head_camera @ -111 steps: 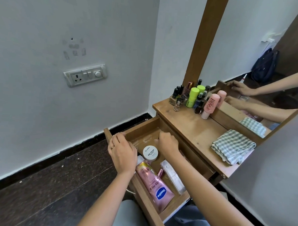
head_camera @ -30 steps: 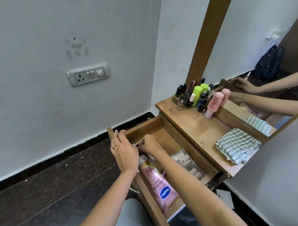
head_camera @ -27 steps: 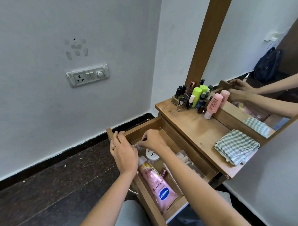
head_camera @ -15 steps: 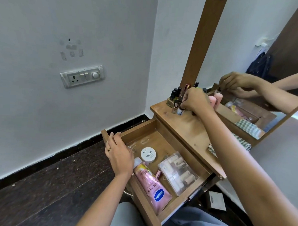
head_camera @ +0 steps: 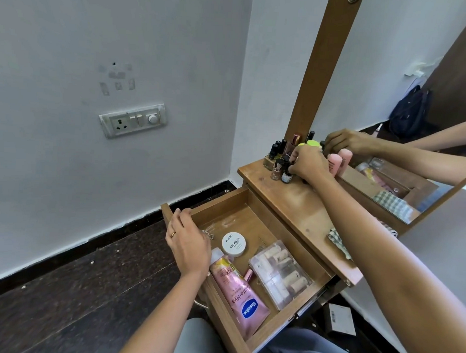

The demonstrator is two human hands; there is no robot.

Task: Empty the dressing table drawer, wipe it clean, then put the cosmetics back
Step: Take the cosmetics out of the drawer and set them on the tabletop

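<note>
The wooden drawer is pulled out. In it lie a pink Vaseline tube, a white nail polish jar, a clear case of small tubes and a small pink stick. My left hand lies over the drawer's front panel, fingers hooked on its edge. My right hand is up on the dressing table top, fingers closed around a small dark bottle at the front of a cluster of nail polish bottles.
A pink bottle stands behind my right hand by the mirror. A checked cloth lies on the table top, partly hidden by my right arm. A small box is on the floor under the table. The wall is close on the left.
My right hand picked something small from the drawer's left front corner, carried it up to the table top, and now rests among the bottles. My left hand stayed on the drawer front.
</note>
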